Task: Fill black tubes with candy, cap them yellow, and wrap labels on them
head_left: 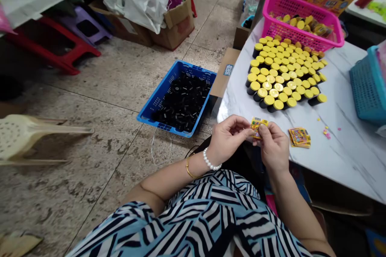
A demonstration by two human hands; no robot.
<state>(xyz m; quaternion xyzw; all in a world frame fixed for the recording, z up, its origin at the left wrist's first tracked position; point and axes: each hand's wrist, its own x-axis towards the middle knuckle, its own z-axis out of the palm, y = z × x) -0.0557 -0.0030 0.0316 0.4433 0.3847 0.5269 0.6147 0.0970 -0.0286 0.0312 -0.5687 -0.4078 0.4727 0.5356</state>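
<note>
Between my two hands, at the table's near edge, is a small yellow printed label [258,125] with colourful pictures. My right hand [275,144] pinches it with the thumb on its face. My left hand [230,136] has its thumb and fingers closed at the label's left edge; whether it grips the label or something smaller is hard to see. A small stack of similar yellow labels [299,137] lies on the table right of my right hand. Beyond my hands stand many small black bottles with yellow caps [279,74], packed close together.
A pink basket [340,34] with yellow-capped items stands behind the bottles. At the right is a teal basket [364,84]. A blue crate [141,118] of black pieces sits on the floor left of the white table [340,160]. Pink bits [327,133] lie near the labels.
</note>
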